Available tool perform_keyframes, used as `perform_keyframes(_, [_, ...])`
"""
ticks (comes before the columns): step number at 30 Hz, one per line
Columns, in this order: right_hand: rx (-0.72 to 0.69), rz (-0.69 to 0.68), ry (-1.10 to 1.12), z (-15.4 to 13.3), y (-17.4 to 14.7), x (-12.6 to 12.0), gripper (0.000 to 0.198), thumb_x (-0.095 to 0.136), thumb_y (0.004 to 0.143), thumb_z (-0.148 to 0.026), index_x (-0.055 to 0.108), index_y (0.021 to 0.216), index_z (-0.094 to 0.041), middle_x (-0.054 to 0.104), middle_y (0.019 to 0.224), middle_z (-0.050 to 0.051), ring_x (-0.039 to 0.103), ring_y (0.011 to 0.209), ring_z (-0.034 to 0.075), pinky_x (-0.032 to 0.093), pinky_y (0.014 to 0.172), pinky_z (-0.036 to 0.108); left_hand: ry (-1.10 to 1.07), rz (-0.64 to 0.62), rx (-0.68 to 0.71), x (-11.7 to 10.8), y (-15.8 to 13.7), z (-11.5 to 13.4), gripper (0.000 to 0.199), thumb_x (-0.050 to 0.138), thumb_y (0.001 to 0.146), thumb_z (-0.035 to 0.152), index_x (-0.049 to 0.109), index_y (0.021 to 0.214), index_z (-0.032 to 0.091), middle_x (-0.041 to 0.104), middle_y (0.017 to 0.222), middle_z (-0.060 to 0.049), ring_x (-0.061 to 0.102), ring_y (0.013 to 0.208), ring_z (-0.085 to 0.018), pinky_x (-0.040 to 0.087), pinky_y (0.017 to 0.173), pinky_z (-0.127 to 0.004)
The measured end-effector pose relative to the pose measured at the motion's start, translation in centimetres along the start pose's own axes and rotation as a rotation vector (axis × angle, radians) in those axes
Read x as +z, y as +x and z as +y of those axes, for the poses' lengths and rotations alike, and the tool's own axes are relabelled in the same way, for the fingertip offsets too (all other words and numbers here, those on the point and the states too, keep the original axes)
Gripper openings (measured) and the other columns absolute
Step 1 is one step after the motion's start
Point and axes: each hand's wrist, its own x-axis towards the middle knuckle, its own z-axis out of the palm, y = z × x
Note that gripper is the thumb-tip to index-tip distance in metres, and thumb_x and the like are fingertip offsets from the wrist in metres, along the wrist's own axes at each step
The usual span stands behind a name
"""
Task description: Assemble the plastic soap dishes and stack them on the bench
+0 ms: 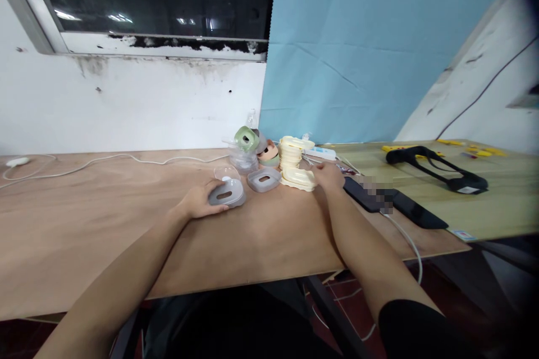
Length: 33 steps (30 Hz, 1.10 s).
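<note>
My left hand (203,199) holds a grey oval plastic piece with a slot (227,193), fingers behind it and thumb along its front edge. A similar grey slotted piece (264,179) lies flat just to the right. My right hand (330,176) is closed, its fingertips at the right end of a cream plastic piece (298,178) low in front of a cream stack (290,151); the fingertips are partly hidden. Behind the grey pieces are a green slotted piece (246,139), an orange piece (268,151) and clear plastic parts (243,161). A clear round piece (226,173) lies near my left fingers.
Two dark phones (416,208) (362,193) and a white cable (406,230) lie right of my right arm. Farther right are a black strap-like frame (438,171) and yellow pieces (484,151). A white power strip (320,153) sits by the wall.
</note>
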Motion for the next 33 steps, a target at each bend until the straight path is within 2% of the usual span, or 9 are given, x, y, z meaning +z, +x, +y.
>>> perform_keyframes(4, [-0.271, 0.231, 0.198, -3.1, -2.0, -1.0, 0.031, 0.050, 0.083, -0.041, 0.069, 0.090, -0.018, 0.069, 0.092, 0.010, 0.061, 0.090, 0.024, 0.044, 0.081, 0.034, 0.018, 0.043, 0.021, 0.1, 0.0, 0.0, 0.075, 0.064, 0.071, 0.062, 0.045, 0.133, 0.024, 0.051, 0.134, -0.010, 0.050, 0.122, -0.030, 0.043, 0.102, -0.045])
perform_keyframes(6, [-0.460, 0.216, 0.330, -5.5, -3.9, -1.3, 0.030, 0.049, 0.085, -0.041, 0.068, 0.085, -0.018, 0.069, 0.088, 0.009, 0.061, 0.085, 0.021, 0.044, 0.080, 0.032, 0.040, 0.091, 0.037, 0.2, 0.0, 0.2, 0.077, 0.065, 0.070, 0.062, 0.046, 0.133, 0.024, 0.049, 0.136, -0.011, 0.048, 0.124, -0.031, 0.041, 0.104, -0.046])
perform_keyframes(12, [-0.851, -0.352, 0.712, -11.8, -12.4, 0.5, 0.032, 0.055, 0.084, -0.051, 0.066, 0.083, -0.021, 0.067, 0.078, 0.003, 0.059, 0.065, 0.016, 0.045, 0.061, 0.028, 0.086, 0.289, 0.101, -0.2, 0.1, 1.5, 0.077, 0.067, 0.071, 0.058, 0.042, 0.134, 0.021, 0.049, 0.134, -0.013, 0.047, 0.124, -0.031, 0.039, 0.104, -0.048])
perform_keyframes(18, [-0.495, -0.728, 1.173, -14.1, -16.0, 3.1, 0.041, 0.068, 0.072, -0.053, 0.051, 0.093, -0.022, 0.059, 0.071, -0.005, 0.049, 0.039, 0.008, 0.034, 0.036, 0.021, 0.131, 0.453, 0.111, -0.1, 0.3, 2.2, 0.085, 0.068, 0.072, 0.057, 0.031, 0.138, 0.019, 0.048, 0.134, -0.015, 0.047, 0.124, -0.031, 0.039, 0.103, -0.047])
perform_keyframes(22, [-0.448, -0.838, 1.240, -14.2, -15.8, 2.5, 0.041, 0.070, 0.071, -0.050, 0.047, 0.089, -0.022, 0.054, 0.061, -0.008, 0.053, 0.041, 0.009, 0.033, 0.036, 0.019, 0.197, 0.403, 0.121, 0.4, 0.4, 2.0, 0.086, 0.065, 0.072, 0.061, 0.031, 0.139, 0.019, 0.043, 0.140, -0.016, 0.041, 0.129, -0.030, 0.035, 0.106, -0.046])
perform_keyframes(24, [-0.474, -0.798, 1.257, -14.2, -15.7, 1.7, 0.039, 0.070, 0.072, -0.051, 0.046, 0.086, -0.022, 0.052, 0.059, -0.009, 0.049, 0.038, 0.008, 0.032, 0.035, 0.019, 0.249, 0.330, 0.102, 0.7, 0.4, 1.9, 0.079, 0.061, 0.076, 0.061, 0.035, 0.138, 0.020, 0.041, 0.143, -0.016, 0.037, 0.132, -0.031, 0.032, 0.107, -0.048])
perform_keyframes(27, [-0.592, -0.545, 1.176, -13.8, -15.4, 0.4, 0.034, 0.067, 0.075, -0.051, 0.051, 0.085, -0.022, 0.056, 0.066, -0.005, 0.046, 0.042, 0.008, 0.036, 0.040, 0.021, 0.300, 0.216, 0.027, 1.1, 0.4, 1.5, 0.066, 0.056, 0.080, 0.060, 0.044, 0.133, 0.023, 0.039, 0.145, -0.014, 0.030, 0.136, -0.034, 0.030, 0.106, -0.052])
perform_keyframes(30, [-0.811, -0.246, 0.873, -12.8, -14.7, -0.7, 0.026, 0.062, 0.081, -0.048, 0.061, 0.088, -0.023, 0.061, 0.074, 0.002, 0.055, 0.061, 0.014, 0.046, 0.057, 0.027, 0.302, 0.148, -0.065, 1.3, 0.4, 0.4, 0.060, 0.053, 0.081, 0.061, 0.051, 0.128, 0.024, 0.040, 0.144, -0.014, 0.029, 0.136, -0.035, 0.031, 0.104, -0.054])
perform_keyframes(33, [-0.964, -0.115, 0.582, -11.8, -13.5, -1.1, 0.025, 0.053, 0.088, -0.045, 0.067, 0.094, -0.024, 0.066, 0.089, 0.006, 0.059, 0.076, 0.018, 0.047, 0.069, 0.030, 0.278, 0.120, -0.155, 1.4, 0.3, -0.9, 0.061, 0.051, 0.080, 0.063, 0.053, 0.127, 0.024, 0.041, 0.143, -0.014, 0.030, 0.135, -0.036, 0.029, 0.105, -0.056])
